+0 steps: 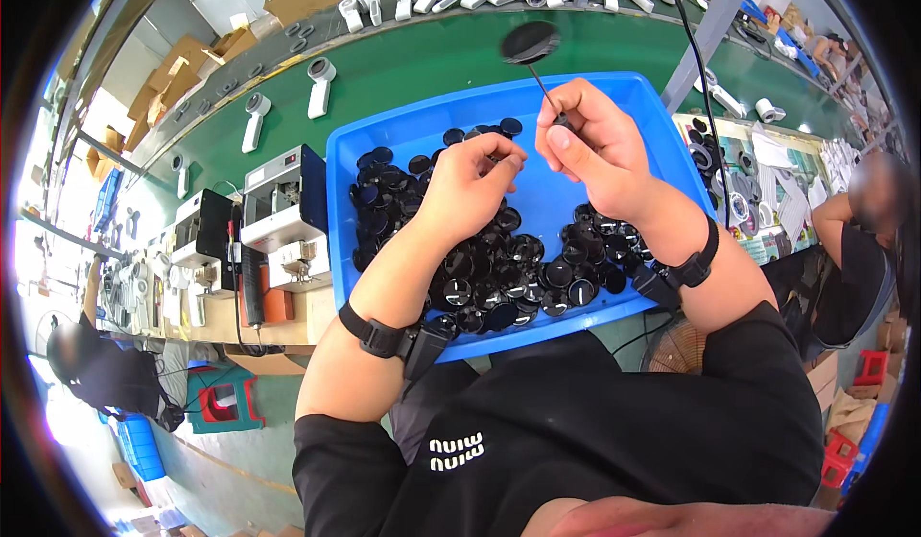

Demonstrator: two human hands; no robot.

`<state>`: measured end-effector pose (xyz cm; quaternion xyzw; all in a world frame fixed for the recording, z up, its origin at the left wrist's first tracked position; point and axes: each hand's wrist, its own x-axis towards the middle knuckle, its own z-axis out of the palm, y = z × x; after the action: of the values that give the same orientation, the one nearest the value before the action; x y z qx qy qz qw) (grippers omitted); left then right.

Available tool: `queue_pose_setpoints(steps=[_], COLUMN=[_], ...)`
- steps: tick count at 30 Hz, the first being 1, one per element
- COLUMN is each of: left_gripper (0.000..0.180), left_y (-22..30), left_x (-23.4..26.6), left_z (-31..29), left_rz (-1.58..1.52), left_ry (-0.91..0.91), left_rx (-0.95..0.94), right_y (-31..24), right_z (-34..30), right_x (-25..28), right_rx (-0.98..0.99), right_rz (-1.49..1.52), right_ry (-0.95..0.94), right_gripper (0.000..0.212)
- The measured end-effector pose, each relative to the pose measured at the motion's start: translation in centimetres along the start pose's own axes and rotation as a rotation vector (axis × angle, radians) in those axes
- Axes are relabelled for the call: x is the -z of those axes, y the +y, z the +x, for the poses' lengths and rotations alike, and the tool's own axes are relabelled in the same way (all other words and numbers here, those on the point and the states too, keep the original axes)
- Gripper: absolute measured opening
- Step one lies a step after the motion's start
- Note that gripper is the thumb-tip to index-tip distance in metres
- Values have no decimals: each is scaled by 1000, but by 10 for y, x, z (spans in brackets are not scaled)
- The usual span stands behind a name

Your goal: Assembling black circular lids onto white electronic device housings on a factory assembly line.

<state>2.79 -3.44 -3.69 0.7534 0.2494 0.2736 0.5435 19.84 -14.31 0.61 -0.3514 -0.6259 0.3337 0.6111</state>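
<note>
My right hand [595,143] is closed in a pinch above the blue bin [662,95]. It grips a thin dark stem with a black round disc [531,43] at its upper end, slightly blurred. The disc's exact kind I cannot make out. To its left, my left hand [475,182] hovers over the bin with fingers curled together; whatever they hold, if anything, is hidden. Beneath both hands lie many glossy black round pieces [499,283], heaped along the bin's left side and near edge.
Behind the bin runs a green conveyor belt [403,62] with white handheld devices [321,86] on it. Two small bench machines [285,196] stand left of the bin. A metal post [705,43] and black cable rise at the right. Co-workers sit at far left and right.
</note>
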Motion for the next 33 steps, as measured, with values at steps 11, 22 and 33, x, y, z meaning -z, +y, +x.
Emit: queue_pose_setpoints(steps=[11, 22, 33], left_gripper=[16, 15, 16], left_y=[-2, -4, -6], left_x=[-1, -3, -5], left_z=[-1, -1, -4], left_rz=[27, 53, 76], left_ry=[-28, -52, -91], left_rx=[38, 39, 7], right_y=[-12, -9, -15], right_z=[-4, -6, -6], right_x=[2, 1, 4], right_rx=[-45, -32, -9], right_rz=[86, -21, 97], right_ry=[-46, -114, -83], right_gripper=[18, 19, 20])
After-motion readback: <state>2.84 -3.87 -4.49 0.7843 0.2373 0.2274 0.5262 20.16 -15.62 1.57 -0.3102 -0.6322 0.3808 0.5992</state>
